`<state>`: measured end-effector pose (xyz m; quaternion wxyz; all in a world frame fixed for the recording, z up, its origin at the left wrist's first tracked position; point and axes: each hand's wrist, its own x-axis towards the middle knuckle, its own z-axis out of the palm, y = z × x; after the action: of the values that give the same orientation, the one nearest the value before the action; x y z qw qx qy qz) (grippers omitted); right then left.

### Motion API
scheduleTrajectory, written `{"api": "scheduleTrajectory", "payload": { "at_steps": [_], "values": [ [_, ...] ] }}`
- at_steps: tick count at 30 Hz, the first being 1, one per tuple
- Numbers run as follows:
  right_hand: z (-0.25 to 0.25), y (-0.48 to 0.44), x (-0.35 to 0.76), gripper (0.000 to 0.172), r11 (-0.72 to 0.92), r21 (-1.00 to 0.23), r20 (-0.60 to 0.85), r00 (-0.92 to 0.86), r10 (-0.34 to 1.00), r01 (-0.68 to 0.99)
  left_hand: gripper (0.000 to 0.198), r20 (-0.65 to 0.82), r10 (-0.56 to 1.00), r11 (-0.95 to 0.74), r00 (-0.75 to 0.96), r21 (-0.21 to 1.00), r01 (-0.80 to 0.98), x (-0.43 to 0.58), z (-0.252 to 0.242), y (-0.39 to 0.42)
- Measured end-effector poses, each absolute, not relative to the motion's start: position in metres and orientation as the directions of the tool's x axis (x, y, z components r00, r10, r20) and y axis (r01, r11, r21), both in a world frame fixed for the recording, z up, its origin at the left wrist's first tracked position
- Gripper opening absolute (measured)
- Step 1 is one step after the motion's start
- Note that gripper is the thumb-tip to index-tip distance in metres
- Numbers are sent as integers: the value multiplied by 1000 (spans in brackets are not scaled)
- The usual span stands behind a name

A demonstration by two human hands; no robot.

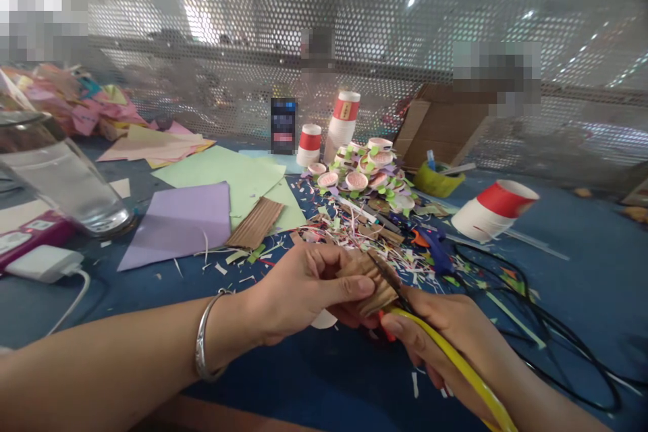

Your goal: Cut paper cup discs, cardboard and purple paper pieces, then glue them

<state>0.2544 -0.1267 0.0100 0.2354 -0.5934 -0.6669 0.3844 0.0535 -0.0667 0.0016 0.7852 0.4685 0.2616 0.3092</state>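
My left hand (304, 287), a silver bangle on its wrist, pinches a small piece of brown corrugated cardboard (372, 283) low in the middle of the view. My right hand (445, 337) grips yellow-handled scissors (445, 351) whose blades reach into that cardboard. Both hands hover just above the blue tabletop (324, 385). A white paper round shows partly under my left hand.
Paper scraps litter the table beyond my hands. Farther back lie a pile of decorated cup bottoms (364, 175), red-and-white paper cups (493, 209), a blue glue gun (435, 246) with black cables, coloured paper sheets (177, 223), a corrugated strip (256, 223), a glass jar (61, 175) and a charger (43, 263).
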Motion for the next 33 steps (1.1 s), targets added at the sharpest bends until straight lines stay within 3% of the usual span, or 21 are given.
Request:
{"api": "scheduleTrajectory", "payload": {
  "at_steps": [4,12,25,33],
  "values": [
    [13,-128,253,49,35,-749,-116,-183,976,662,37,-131,727,341,674,921,-190,52,2,-66],
    [9,-127,255,45,71,-800,-89,-234,968,596,36,-113,709,322,696,930,-178,52,0,-66],
    [13,-127,249,57,-11,-806,-158,-197,968,591,31,-164,681,395,714,903,-169,53,-1,-66],
    [11,-125,252,54,-8,-814,-148,-195,969,580,30,-131,690,351,712,921,-171,54,1,-65]
  ]
}}
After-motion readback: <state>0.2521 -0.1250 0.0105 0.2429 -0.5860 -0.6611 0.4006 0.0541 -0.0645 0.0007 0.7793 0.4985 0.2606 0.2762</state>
